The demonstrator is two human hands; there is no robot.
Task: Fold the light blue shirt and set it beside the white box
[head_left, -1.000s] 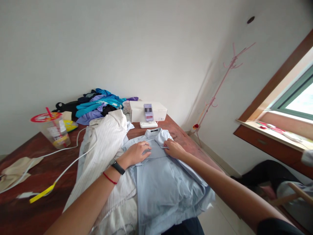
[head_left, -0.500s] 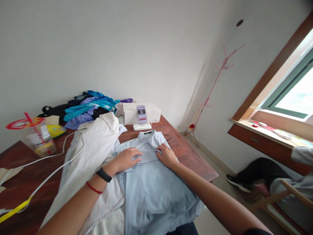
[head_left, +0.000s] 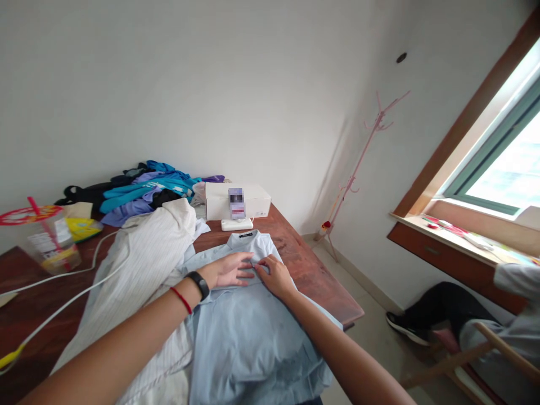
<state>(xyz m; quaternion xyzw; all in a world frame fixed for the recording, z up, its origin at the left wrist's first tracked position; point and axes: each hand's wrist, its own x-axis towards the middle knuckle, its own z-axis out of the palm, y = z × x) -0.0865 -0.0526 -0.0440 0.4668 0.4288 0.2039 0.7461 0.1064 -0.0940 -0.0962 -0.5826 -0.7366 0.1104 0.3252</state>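
blue shirt [head_left: 253,343] partly hidden; left hand [head_left: 230,270] spread open, right hand [head_left: 275,277] curled, hold unclear

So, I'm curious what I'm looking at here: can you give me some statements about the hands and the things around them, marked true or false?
1. The left hand and right hand are both at the light blue shirt. True.
2. A black band is on the right wrist. False: the black band is on the left wrist.
3. A striped garment lies left of the blue shirt. True.
4. The cup's straw is blue. False: the cup has a red straw.
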